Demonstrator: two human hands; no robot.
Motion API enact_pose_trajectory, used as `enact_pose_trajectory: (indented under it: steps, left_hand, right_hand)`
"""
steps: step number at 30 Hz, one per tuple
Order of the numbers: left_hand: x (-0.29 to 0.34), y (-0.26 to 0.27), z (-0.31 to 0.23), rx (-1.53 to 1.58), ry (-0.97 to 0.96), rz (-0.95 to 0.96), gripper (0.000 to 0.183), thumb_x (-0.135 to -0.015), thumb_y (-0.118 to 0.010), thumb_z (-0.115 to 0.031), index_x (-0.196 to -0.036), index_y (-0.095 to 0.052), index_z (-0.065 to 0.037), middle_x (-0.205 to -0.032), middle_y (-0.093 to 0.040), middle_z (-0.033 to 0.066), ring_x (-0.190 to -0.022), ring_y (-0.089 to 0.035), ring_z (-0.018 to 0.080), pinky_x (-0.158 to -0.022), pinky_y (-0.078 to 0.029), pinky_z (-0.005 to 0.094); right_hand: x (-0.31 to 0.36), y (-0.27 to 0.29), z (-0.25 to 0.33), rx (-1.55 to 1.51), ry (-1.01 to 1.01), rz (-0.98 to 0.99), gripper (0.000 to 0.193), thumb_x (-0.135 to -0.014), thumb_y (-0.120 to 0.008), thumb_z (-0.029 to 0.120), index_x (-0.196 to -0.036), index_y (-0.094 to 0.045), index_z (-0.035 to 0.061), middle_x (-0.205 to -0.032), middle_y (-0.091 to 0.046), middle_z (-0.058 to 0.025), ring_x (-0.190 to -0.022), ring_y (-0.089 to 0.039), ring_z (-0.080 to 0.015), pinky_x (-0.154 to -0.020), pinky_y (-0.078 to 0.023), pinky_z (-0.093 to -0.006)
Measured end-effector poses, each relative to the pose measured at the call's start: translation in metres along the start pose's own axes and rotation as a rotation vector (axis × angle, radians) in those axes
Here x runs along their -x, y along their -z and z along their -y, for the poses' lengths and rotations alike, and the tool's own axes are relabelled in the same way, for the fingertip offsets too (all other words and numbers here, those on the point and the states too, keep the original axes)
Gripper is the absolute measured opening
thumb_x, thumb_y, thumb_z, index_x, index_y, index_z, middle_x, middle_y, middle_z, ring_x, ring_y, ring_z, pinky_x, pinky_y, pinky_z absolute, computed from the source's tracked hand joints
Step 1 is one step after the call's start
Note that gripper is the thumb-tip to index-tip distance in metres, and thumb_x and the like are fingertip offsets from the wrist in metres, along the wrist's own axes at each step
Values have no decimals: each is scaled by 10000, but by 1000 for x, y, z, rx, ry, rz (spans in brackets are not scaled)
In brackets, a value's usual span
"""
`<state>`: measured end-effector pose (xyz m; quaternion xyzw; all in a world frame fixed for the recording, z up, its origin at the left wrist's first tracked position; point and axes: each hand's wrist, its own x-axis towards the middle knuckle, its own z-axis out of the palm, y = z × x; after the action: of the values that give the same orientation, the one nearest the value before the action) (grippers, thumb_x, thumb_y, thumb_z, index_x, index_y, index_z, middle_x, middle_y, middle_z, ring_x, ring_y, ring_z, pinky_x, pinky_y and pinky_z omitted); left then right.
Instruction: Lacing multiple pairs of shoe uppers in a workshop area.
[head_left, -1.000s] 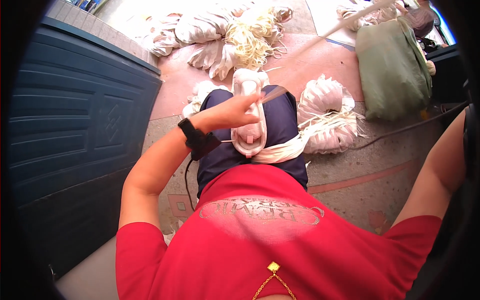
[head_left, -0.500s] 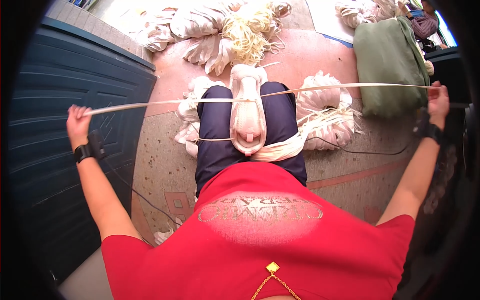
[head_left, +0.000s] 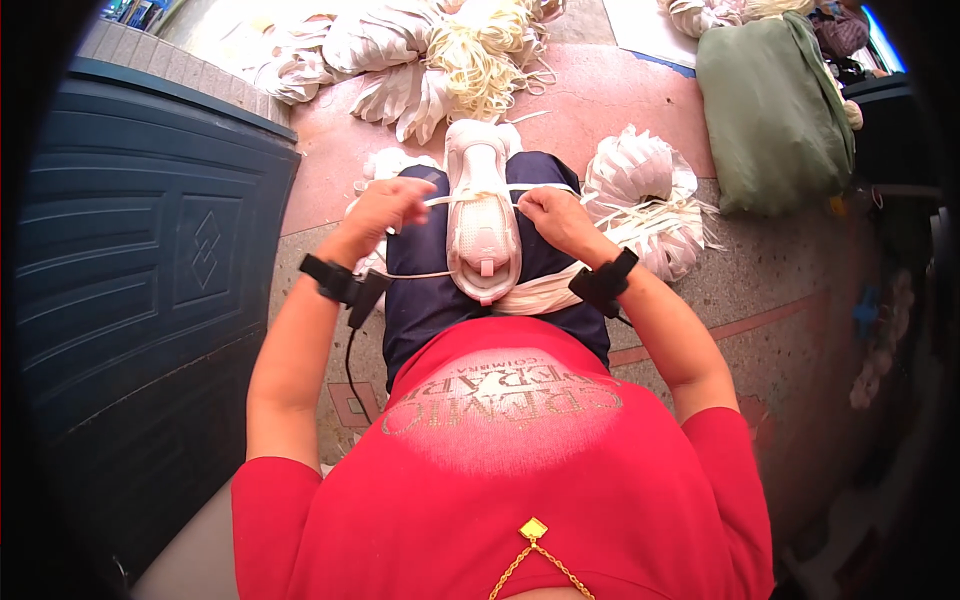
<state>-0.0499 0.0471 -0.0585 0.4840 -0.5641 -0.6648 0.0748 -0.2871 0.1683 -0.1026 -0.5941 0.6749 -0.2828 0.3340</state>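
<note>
A pale pink sneaker (head_left: 484, 235) lies lengthwise between my thighs, its heel toward me. A flat whitish shoelace (head_left: 465, 197) crosses it and runs out on both sides. On the left, my left hand (head_left: 393, 212) is bent beside the shoe, its fingertips closed where the lace reaches them; motion smears them a little. Just right of the shoe, my right hand (head_left: 560, 220) is curled in a fist around the lace, close to the shoe's edge. A bundle of loose laces (head_left: 540, 293) lies over my right thigh, under the heel end.
Bundled pale shoes (head_left: 640, 205) lie on the floor right of my knees, and others (head_left: 395, 165) to the left. Farther off are more bundles (head_left: 375, 45) with a yellowish heap of laces (head_left: 478, 60). A green sack (head_left: 775, 115) stands right; a dark blue panelled door (head_left: 160, 220) stands left.
Both hands have come inward from far out at either side, where they held the lace stretched wide, to close beside the shoe. The view has shifted slightly.
</note>
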Motion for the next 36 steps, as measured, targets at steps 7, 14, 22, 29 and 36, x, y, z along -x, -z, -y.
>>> enact_pose_trajectory:
  steps: [7,14,22,29,36]
  left_hand:
    - [-2,-31,13,-157,-92,-45,231,-832,-545,-179,-951,-619,5,-727,-601,11,-631,-522,54,-576,-430,206]
    - [-5,-41,27,-589,-480,-322,171,-791,-544,-146,-806,-630,1,-724,-591,189,-673,-577,302,-624,-442,350]
    - [-18,-45,37,-804,-503,-463,167,-785,-529,-182,-770,-618,-42,-737,-586,158,-778,-520,330,-686,-435,422]
    - [-24,-56,34,-846,-496,-450,160,-756,-565,-210,-753,-615,-58,-730,-584,143,-756,-527,321,-674,-432,429]
    - [-10,-60,12,-1082,-555,-533,193,-705,-639,-260,-731,-622,-69,-700,-576,84,-738,-520,267,-637,-400,399]
  right_hand:
    - [-10,-12,0,190,-7,-31,238,-806,-466,207,-783,-608,18,-803,-579,-186,-780,-558,-353,-689,-436,-438]
    - [-17,-11,6,242,-14,-1,201,-784,-476,170,-759,-602,15,-784,-581,-171,-769,-555,-355,-679,-427,-456]
    - [-17,-14,22,760,479,-116,39,-674,-509,85,-649,-539,92,-685,-503,-48,-719,-497,-202,-662,-346,-341]
    - [-15,-17,17,672,408,-132,37,-677,-516,94,-661,-549,93,-689,-507,-47,-728,-501,-207,-663,-349,-341]
    - [-10,-10,24,629,332,-331,82,-681,-582,188,-650,-575,113,-683,-517,-29,-736,-491,-199,-672,-338,-338]
